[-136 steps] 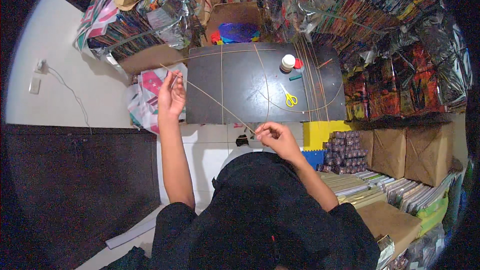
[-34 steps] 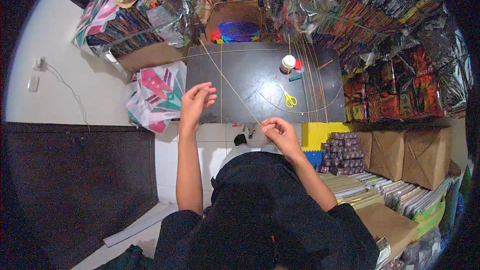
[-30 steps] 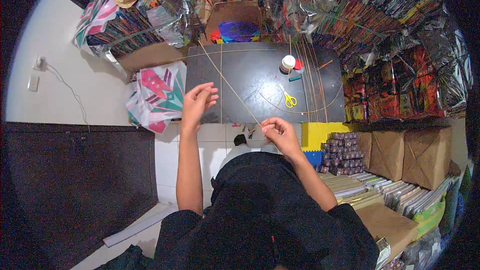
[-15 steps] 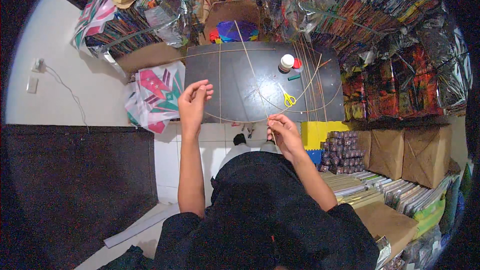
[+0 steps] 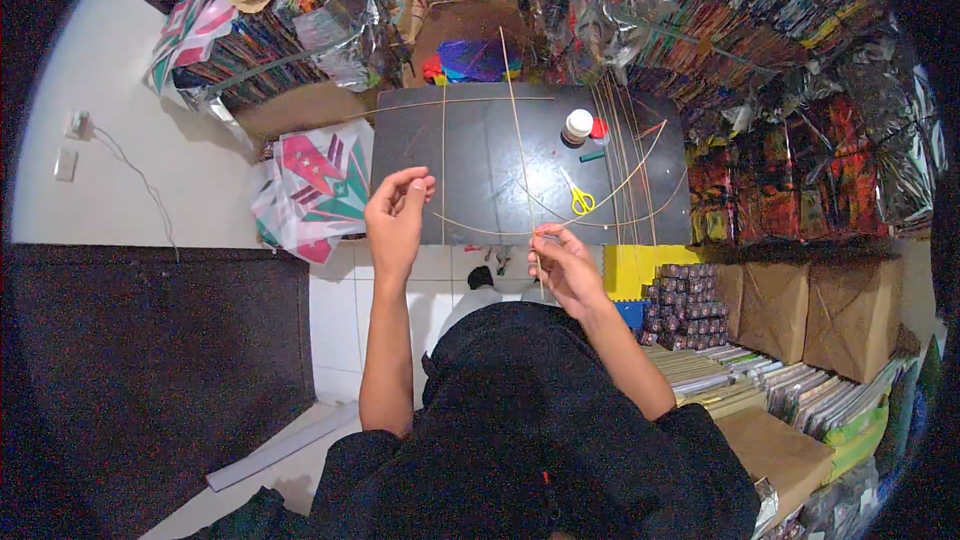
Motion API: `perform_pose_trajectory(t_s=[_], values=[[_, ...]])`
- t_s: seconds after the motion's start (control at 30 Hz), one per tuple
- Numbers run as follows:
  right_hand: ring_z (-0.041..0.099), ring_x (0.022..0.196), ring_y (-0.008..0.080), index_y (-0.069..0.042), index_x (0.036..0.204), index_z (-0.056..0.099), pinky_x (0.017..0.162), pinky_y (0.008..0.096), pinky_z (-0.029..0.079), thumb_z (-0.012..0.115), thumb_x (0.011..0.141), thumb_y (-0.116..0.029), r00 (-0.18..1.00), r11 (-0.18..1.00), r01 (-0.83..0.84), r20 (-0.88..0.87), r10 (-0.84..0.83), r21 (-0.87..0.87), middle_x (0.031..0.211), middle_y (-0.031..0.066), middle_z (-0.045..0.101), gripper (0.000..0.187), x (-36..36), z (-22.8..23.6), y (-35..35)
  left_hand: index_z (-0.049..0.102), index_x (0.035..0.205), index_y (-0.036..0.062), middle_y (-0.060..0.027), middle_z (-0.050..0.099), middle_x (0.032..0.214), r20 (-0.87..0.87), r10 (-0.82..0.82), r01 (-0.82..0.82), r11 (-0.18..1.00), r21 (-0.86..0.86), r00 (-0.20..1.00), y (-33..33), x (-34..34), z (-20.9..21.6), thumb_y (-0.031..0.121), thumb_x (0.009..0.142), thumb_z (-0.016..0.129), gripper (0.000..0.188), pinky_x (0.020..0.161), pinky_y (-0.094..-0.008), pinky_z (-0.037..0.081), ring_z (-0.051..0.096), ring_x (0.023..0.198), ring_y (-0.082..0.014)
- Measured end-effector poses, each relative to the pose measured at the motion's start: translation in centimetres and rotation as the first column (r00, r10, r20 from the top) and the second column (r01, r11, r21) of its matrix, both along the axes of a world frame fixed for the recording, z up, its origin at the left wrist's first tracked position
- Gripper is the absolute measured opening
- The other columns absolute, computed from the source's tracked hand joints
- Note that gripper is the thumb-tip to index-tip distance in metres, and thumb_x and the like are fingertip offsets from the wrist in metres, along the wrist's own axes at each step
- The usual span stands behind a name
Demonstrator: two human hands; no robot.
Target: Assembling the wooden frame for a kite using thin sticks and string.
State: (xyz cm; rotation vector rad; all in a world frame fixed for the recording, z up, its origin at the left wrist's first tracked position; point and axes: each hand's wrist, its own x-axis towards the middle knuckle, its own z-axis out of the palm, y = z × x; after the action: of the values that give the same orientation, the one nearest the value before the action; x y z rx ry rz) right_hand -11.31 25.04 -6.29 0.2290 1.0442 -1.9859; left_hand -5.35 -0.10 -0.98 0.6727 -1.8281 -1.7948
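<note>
The right hand (image 5: 566,265) pinches the straight stick (image 5: 515,115) near its close end, where the bowed stick (image 5: 638,176) crosses. The straight stick's long axis runs away above the surface (image 5: 480,170), leaning slightly left. The left hand (image 5: 398,220), part-curled, lies left, apart; its grip cannot be determined.

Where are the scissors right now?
Head view: the yellow scissors lie on the dark table, right of its centre, between the white-lidded bottle farther off and the right hand nearer the wearer.
</note>
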Motion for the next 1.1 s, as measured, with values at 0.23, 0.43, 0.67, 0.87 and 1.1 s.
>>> perform_pose_trajectory(t_s=[0.23, 0.43, 0.67, 0.87, 1.1], values=[[0.065, 0.086, 0.0128, -0.009, 0.115, 0.058, 0.071, 0.0273, 0.053, 0.067, 0.095, -0.012, 0.997, 0.999, -0.047, -0.061, 0.048, 0.027, 0.100, 0.0042, 0.066, 0.022, -0.2, -0.1, -0.6, 0.062, 0.126, 0.0004, -0.0104, 0.070, 0.110, 0.169, -0.389, 0.404, 0.912, -0.068, 0.906, 0.7, -1.0, 0.0, 0.013, 0.092, 0.069, 0.037, 0.086, -0.0294, 0.053, 0.065, 0.095, -0.0129], [0.064, 0.086, 0.0114, -0.008, 0.114, 0.060, 0.071, 0.0263, 0.053, 0.067, 0.095, -0.013, 0.988, 0.995, -0.096, -0.117, 0.098, 0.024, 0.098, 0.0031, 0.068, 0.021, -0.1, -0.1, -1.1, 0.059, 0.132, 0.0003, -0.0073, 0.069, 0.114, 0.320, -0.715, 0.753, 0.658, 0.008, 0.622, 0.9, -2.7, -0.5, 0.017, 0.091, 0.073, 0.047, 0.091, -0.0311, 0.051, 0.064, 0.102, -0.0134], [0.065, 0.087, 0.0119, -0.009, 0.112, 0.061, 0.073, 0.0263, 0.052, 0.069, 0.093, -0.011, 0.958, 0.983, -0.167, -0.222, 0.181, 0.080, 0.098, 0.0033, 0.069, 0.021, -0.1, 0.1, -1.6, 0.065, 0.125, 0.0037, -0.0040, 0.070, 0.105, 0.234, -0.890, 0.801, 0.455, 0.389, 0.392, 0.4, -4.2, -0.9, 0.019, 0.086, 0.077, 0.044, 0.079, -0.0291, 0.055, 0.065, 0.092, -0.0124], [0.068, 0.090, 0.0148, -0.009, 0.106, 0.054, 0.074, 0.0278, 0.052, 0.071, 0.091, -0.007, 0.959, 0.989, -0.140, -0.245, 0.145, 0.038, 0.099, 0.0065, 0.069, 0.023, 0.3, -0.7, -1.8, 0.068, 0.121, 0.0079, -0.0022, 0.070, 0.099, 0.258, -0.871, 0.743, 0.491, 0.456, 0.417, 1.3, -3.6, -0.2, 0.028, 0.084, 0.078, 0.043, 0.066, -0.0263, 0.057, 0.065, 0.088, -0.0098], [0.069, 0.094, 0.0165, -0.008, 0.105, 0.053, 0.080, 0.0299, 0.055, 0.072, 0.089, -0.004, 0.953, 0.986, -0.141, -0.259, 0.159, 0.086, 0.101, 0.0090, 0.070, 0.026, 0.3, -0.7, -1.9, 0.071, 0.119, 0.0083, -0.0036, 0.071, 0.102, 0.311, -0.818, 0.629, 0.573, 0.525, 0.485, 2.0, -3.2, 0.4, 0.029, 0.087, 0.076, 0.039, 0.063, -0.0244, 0.057, 0.065, 0.086, -0.0097]])
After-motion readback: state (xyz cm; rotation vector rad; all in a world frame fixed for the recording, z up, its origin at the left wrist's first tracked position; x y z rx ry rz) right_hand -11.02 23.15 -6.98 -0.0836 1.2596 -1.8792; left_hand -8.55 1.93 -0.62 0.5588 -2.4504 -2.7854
